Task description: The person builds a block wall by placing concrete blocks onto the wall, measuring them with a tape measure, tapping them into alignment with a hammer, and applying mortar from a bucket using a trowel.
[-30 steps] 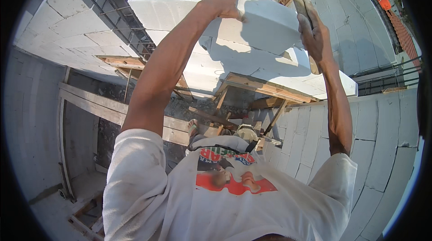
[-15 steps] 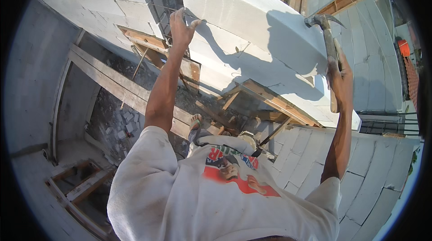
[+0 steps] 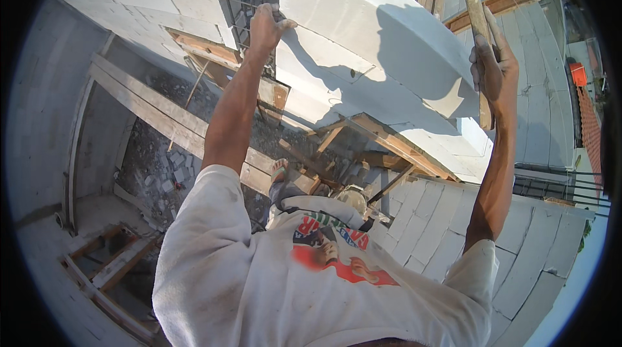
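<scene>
A large white masonry block (image 3: 353,7) lies on top of the wall in front of me. My left hand (image 3: 264,31) is at its left end, the fingers curled at the edge and the thumb over the near face. In my right hand (image 3: 495,71) is a claw hammer (image 3: 478,16), held by its worn wooden handle. The hammer stands nearly upright beyond the block's right end, its metal head topmost and apart from the block. Shadows of my arm and head fall across the block and the wall course below it.
Steel reinforcing bars (image 3: 241,3) rise beside the block's left end. Timber formwork (image 3: 405,146) juts from the wall below. Planks (image 3: 155,110) span a gap at the left, above rubble (image 3: 170,172). Another block wall (image 3: 447,217) runs along the right.
My right hand has raised the hammer, its head now higher in view. My left hand has shifted slightly right and up, its fingers closer in at the block's edge.
</scene>
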Demonstrator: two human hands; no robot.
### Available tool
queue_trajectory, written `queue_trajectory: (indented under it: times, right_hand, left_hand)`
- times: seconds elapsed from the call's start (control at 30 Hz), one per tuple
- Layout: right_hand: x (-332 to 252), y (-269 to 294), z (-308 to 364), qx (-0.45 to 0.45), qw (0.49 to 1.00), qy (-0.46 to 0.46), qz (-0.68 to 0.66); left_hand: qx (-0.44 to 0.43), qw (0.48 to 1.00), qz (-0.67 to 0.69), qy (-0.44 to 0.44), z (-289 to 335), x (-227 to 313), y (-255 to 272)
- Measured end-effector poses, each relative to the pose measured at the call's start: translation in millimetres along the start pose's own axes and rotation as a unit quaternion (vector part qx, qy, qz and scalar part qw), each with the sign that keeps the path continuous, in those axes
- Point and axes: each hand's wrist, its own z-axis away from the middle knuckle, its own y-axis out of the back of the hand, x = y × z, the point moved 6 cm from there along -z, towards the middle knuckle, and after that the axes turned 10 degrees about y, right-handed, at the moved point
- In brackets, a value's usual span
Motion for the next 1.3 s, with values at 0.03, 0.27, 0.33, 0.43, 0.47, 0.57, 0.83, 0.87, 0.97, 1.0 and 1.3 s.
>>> queue_trajectory:
  times: [0.03,0.27,0.33,0.43,0.47,0.57,0.83,0.87,0.97,1.0,1.3]
  right_hand:
    - [-9,-4,-6,0.034,0.999,0.015,0.002]
    - [-14,-37,-27,-0.04,0.979,0.12,0.158]
    - [-26,-38,-34,-0.058,0.988,0.059,0.129]
    - [-34,-54,-40,0.01,0.997,0.072,0.016]
    - [-30,-50,-38,0.042,0.996,0.074,-0.016]
    - [-26,-71,-45,-0.021,0.961,0.179,0.212]
    - [-13,-72,-55,-0.013,0.962,0.183,0.2]
    - [-15,-77,-56,-0.063,0.938,0.208,0.269]
    - [-32,-52,-20,-0.046,0.973,0.139,0.179]
    - [-35,-46,1,-0.035,0.974,0.132,0.181]
    - [42,46,119,0.117,0.99,-0.013,0.078]
  left_hand:
    - [0.0,1.0,0.0,0.001,-1,-6,-1]
    - [0.066,0.994,-0.022,-0.088,0,-15,-9]
    - [0.058,0.995,-0.012,-0.077,-1,-20,-7]
    - [0.054,0.996,0.005,-0.07,1,-22,-2]
    - [0.06,0.994,-0.008,-0.09,0,-13,-7]
    - [0.055,0.995,-0.012,-0.087,0,-11,-8]
    - [0.047,0.995,-0.015,-0.092,1,-6,-7]
    - [0.035,0.997,-0.016,-0.065,-1,-11,-6]
    - [0.02,0.998,-0.041,-0.051,6,-5,0]
    - [0.017,0.998,-0.057,-0.023,11,6,3]
    - [0.069,0.939,-0.02,-0.337,64,195,30]
